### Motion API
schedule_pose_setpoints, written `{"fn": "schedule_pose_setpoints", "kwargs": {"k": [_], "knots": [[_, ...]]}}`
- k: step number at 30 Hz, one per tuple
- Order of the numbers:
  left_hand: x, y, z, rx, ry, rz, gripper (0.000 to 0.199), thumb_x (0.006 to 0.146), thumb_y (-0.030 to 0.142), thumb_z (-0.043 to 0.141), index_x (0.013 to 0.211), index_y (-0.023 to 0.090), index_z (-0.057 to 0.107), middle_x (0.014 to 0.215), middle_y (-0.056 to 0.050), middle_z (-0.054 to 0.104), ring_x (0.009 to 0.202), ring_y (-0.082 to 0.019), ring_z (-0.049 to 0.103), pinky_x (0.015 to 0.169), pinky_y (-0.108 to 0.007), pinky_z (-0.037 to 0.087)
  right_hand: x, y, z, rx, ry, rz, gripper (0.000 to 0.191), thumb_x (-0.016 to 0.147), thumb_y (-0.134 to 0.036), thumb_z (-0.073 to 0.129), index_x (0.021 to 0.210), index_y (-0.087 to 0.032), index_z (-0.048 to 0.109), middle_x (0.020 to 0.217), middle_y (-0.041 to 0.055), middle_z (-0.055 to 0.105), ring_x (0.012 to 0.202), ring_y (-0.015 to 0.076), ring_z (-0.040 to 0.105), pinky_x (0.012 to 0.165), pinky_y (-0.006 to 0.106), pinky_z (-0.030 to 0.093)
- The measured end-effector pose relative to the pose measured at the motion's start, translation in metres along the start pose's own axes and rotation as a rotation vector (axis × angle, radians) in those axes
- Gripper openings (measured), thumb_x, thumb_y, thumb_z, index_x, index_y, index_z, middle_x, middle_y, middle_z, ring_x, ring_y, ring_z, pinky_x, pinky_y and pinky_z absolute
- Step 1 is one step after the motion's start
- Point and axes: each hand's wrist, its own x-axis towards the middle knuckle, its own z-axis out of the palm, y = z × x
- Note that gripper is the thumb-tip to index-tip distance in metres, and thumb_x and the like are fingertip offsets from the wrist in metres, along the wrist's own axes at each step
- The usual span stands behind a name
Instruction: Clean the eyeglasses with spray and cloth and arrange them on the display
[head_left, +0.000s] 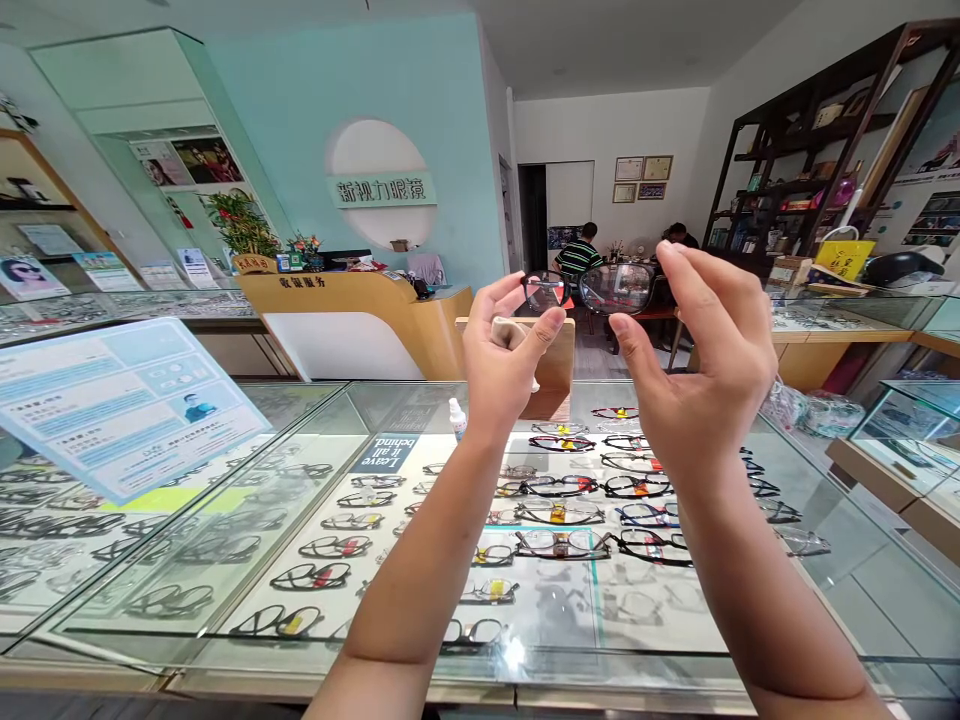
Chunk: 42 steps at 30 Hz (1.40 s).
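Note:
A pair of dark-framed eyeglasses (616, 289) is raised above the glass display case (352, 400). My left hand (510, 350) pinches the frame at its left lens and also holds a pale cloth (509, 333) in the palm. My right hand (701, 350) is beside the right lens, thumb and fingers apart, with a gap between them and nothing visibly gripped. Under the glass lie several rows of eyeglasses (559, 486). Beyond my left forearm stands a small white spray bottle (457, 418).
A blue-and-white printed sheet (127, 405) is at the left. A wooden-backed stand (556, 375) sits at the case's far edge. Behind it are a reception counter (330, 300), a seated person in a striped shirt (576, 257), another person, and dark shelves (802, 185) at the right.

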Motion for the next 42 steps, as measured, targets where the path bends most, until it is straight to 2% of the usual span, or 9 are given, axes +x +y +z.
{"fn": "schedule_pose_setpoints", "kwargs": {"k": [2, 4, 6, 8, 14, 22, 29, 35, 42], "knots": [[-0.002, -0.001, 0.002, 0.037, 0.046, 0.081, 0.065, 0.084, 0.067, 0.087, 0.135, 0.032, 0.066, 0.139, -0.011, 0.073, 0.080, -0.012, 0.070, 0.065, -0.026, 0.054, 0.000, -0.001, 0.000, 0.008, -0.002, 0.024, 0.055, 0.106, -0.042, 0.060, 0.161, -0.040, 0.054, 0.159, 0.0087, 0.059, 0.149, 0.0396, 0.053, 0.113, 0.066, 0.054], [-0.004, -0.002, 0.004, 0.122, 0.134, 0.204, 0.065, 0.087, 0.067, 0.084, 0.137, 0.031, 0.064, 0.142, -0.011, 0.069, 0.103, -0.018, 0.074, 0.079, -0.028, 0.058, 0.000, 0.000, 0.001, 0.013, -0.011, 0.040, 0.056, 0.106, -0.043, 0.059, 0.162, -0.040, 0.053, 0.160, 0.0083, 0.058, 0.148, 0.0383, 0.054, 0.109, 0.064, 0.058], [-0.005, -0.001, 0.005, 0.227, 0.228, 0.327, 0.068, 0.088, 0.069, 0.082, 0.139, 0.030, 0.061, 0.144, -0.011, 0.064, 0.125, -0.024, 0.068, 0.091, -0.032, 0.059, 0.000, 0.004, 0.002, 0.043, -0.038, 0.055, 0.057, 0.106, -0.043, 0.060, 0.162, -0.041, 0.052, 0.161, 0.0077, 0.058, 0.148, 0.0366, 0.055, 0.104, 0.060, 0.061], [-0.007, 0.000, 0.005, 0.310, 0.288, 0.413, 0.071, 0.089, 0.070, 0.081, 0.143, 0.028, 0.058, 0.145, -0.011, 0.061, 0.131, -0.027, 0.064, 0.094, -0.036, 0.058, -0.002, 0.010, 0.004, 0.097, -0.080, 0.080, 0.059, 0.105, -0.044, 0.061, 0.163, -0.042, 0.051, 0.161, 0.0067, 0.059, 0.145, 0.0352, 0.058, 0.100, 0.057, 0.064], [-0.010, 0.002, 0.004, 0.448, 0.335, 0.445, 0.075, 0.089, 0.070, 0.081, 0.145, 0.027, 0.057, 0.139, -0.012, 0.060, 0.118, -0.026, 0.064, 0.085, -0.038, 0.057, -0.004, 0.019, 0.009, 0.209, -0.134, 0.177, 0.061, 0.102, -0.043, 0.065, 0.162, -0.041, 0.052, 0.158, 0.0061, 0.062, 0.139, 0.0342, 0.063, 0.100, 0.056, 0.064], [-0.013, 0.016, 0.003, 0.423, 0.332, 0.419, 0.061, 0.089, 0.063, 0.082, 0.134, 0.026, 0.063, 0.130, -0.010, 0.063, 0.119, -0.026, 0.063, 0.093, -0.040, 0.056, -0.003, 0.017, 0.012, 0.183, -0.138, 0.213, 0.053, 0.101, -0.036, 0.064, 0.154, -0.037, 0.062, 0.134, 0.0083, 0.071, 0.121, 0.0296, 0.069, 0.097, 0.053, 0.063], [-0.009, 0.021, -0.001, 0.350, 0.292, 0.321, 0.059, 0.087, 0.061, 0.086, 0.129, 0.026, 0.066, 0.126, -0.007, 0.067, 0.119, -0.024, 0.065, 0.099, -0.038, 0.055, -0.003, 0.015, 0.012, 0.165, -0.124, 0.206, 0.054, 0.100, -0.036, 0.064, 0.154, -0.037, 0.062, 0.130, 0.0078, 0.068, 0.116, 0.0274, 0.068, 0.094, 0.050, 0.063], [0.000, 0.012, -0.006, 0.248, 0.201, 0.161, 0.060, 0.086, 0.065, 0.087, 0.128, 0.027, 0.067, 0.116, -0.006, 0.071, 0.096, -0.017, 0.069, 0.078, -0.030, 0.055, -0.004, 0.015, 0.013, 0.168, -0.097, 0.173, 0.055, 0.100, -0.036, 0.064, 0.154, -0.038, 0.061, 0.130, 0.0083, 0.065, 0.118, 0.0279, 0.067, 0.093, 0.049, 0.064], [-0.005, 0.019, -0.003, 0.386, 0.295, 0.352, 0.057, 0.086, 0.063, 0.087, 0.125, 0.027, 0.068, 0.122, -0.007, 0.070, 0.114, -0.023, 0.068, 0.094, -0.036, 0.056, -0.006, 0.022, 0.017, 0.176, -0.133, 0.186, 0.058, 0.100, -0.041, 0.065, 0.158, -0.038, 0.057, 0.136, 0.0098, 0.067, 0.122, 0.0310, 0.067, 0.095, 0.055, 0.064]]}}
